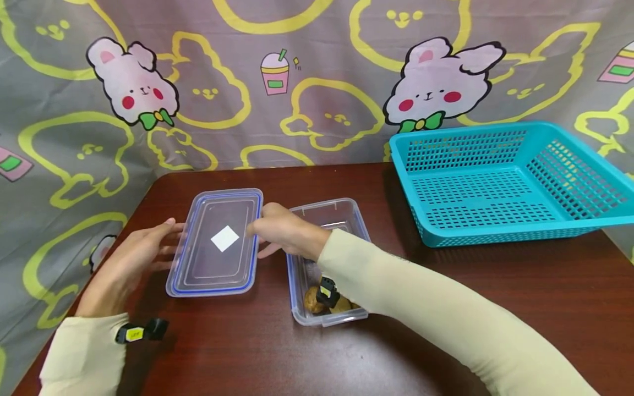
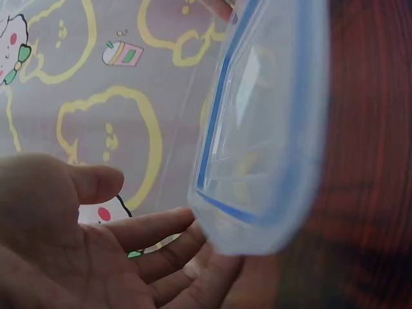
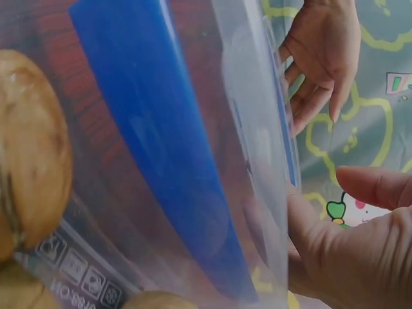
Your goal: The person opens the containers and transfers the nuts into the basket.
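Note:
A clear plastic lid (image 1: 203, 258) with a blue seal and a white square sticker is tilted above the table's left half. My right hand (image 1: 284, 228) holds its right edge with curled fingers. At its left edge is my left hand (image 1: 131, 258), fingers extended behind the rim; in the left wrist view, fingertips (image 2: 187, 219) touch the lid and the thumb stands apart. To the right, a clear container (image 1: 297, 275), partly hidden by my right forearm, holds round brown, potato-like items (image 1: 313, 300). One such item (image 3: 32, 154) shows large in the right wrist view.
A turquoise perforated basket (image 1: 421, 220) stands at the back right of the dark red-brown table (image 1: 208, 346). A patterned cloth (image 1: 218, 121) hangs behind the table and along its left side.

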